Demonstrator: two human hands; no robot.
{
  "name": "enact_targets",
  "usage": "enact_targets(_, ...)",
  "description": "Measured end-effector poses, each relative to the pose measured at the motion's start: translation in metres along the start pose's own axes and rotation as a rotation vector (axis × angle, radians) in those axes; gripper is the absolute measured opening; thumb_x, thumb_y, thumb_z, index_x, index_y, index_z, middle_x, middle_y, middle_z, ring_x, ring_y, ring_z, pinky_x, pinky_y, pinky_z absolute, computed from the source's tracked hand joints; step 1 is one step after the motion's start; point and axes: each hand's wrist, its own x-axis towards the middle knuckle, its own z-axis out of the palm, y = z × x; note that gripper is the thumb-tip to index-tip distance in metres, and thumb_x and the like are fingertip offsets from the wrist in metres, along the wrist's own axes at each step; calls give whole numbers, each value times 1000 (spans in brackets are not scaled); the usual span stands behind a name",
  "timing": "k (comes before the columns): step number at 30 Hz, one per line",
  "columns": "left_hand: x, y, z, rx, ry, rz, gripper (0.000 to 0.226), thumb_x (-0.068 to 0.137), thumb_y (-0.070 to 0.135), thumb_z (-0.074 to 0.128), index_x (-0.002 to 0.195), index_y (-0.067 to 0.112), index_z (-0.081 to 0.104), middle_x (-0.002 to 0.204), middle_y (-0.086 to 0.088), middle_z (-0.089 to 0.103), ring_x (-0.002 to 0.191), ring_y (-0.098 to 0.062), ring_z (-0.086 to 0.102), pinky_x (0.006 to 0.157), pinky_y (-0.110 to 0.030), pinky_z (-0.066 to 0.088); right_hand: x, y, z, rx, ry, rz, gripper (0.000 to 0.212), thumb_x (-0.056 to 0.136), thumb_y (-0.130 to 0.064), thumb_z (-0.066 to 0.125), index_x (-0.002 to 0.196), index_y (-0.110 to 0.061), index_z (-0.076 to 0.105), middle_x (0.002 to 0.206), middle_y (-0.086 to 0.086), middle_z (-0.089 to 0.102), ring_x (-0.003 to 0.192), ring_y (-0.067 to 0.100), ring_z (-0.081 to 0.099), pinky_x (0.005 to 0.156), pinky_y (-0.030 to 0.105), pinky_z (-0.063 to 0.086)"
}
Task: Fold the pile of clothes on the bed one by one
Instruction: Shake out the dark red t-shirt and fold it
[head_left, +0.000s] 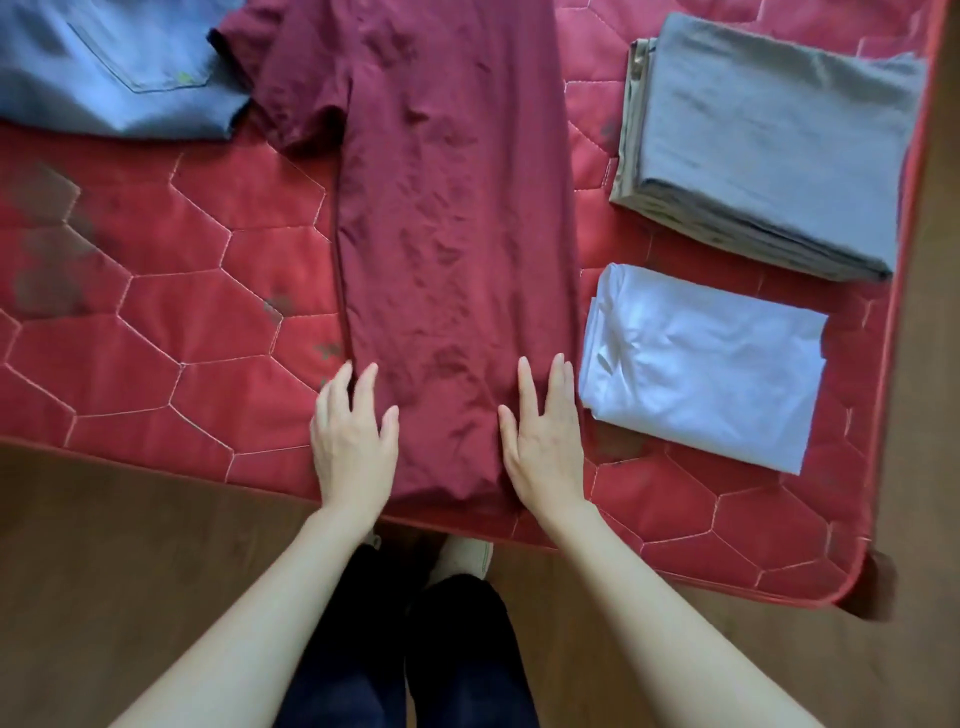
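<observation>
You had your left hand (353, 447) and right hand (545, 447) flat, empty, on the maroon cotton T-shirt's (457, 218) hem, probably smoothing; pressing evenly outward suited.

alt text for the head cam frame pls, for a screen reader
Two bare hands, left hand and right hand, rest flat on the near hem of a maroon short-sleeved T-shirt laid lengthwise on a red quilted mattress. To its right lie a folded pale blue garment and a folded grey stack; blue denim jeans lie far left.
</observation>
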Motion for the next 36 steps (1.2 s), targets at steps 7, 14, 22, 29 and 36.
enact_targets(7, 81, 18, -16, -337, -41, -360, 68, 82, 30, 74, 137, 8, 40, 130, -14, 56, 120, -32, 50, 100, -38, 38, 91, -2, -23, -57, 33, 66, 70, 100, -41, 40, 153, -7, 9, 156, 32, 5, 147, 41, 2, 120, 44, 7)
enact_targets(14, 84, 13, -10, -375, -179, -400, 56, 73, 33, 81, 113, 7, 52, 120, -13, 60, 112, -31, 54, 92, -38, 44, 115, -11, -36, 163, 64, 264, 92, 86, -48, 64, 149, 2, 17, 140, 18, 37, 127, 33, 38, 105, 37, 32)
enact_targets(22, 24, -23, -34, -766, -256, -435, 13, 79, 10, 75, 89, 16, 68, 86, 1, 71, 81, -17, 65, 72, -27, 53, 29, -20, -32, 614, -92, 446, 27, 80, -39, 72, 88, -14, 64, 87, 0, 69, 88, 21, 64, 71, 33, 46)
enact_targets(29, 6, -42, -75, -835, -330, -447, 25, 76, 10, 78, 99, 13, 68, 93, -3, 74, 80, -13, 69, 71, -23, 54, -18, -15, -52, 1197, -184, 469, 7, 79, -24, 77, 85, -24, 74, 88, -10, 74, 81, 1, 68, 71, 14, 48)
enact_targets(36, -26, -55, -56, -793, -309, -511, 18, 79, 16, 77, 95, 17, 70, 89, 3, 75, 74, -5, 69, 61, -13, 52, -52, 4, -35, 1173, -246, 554, 23, 76, -28, 80, 95, -20, 70, 90, -9, 75, 82, 4, 69, 67, 14, 51)
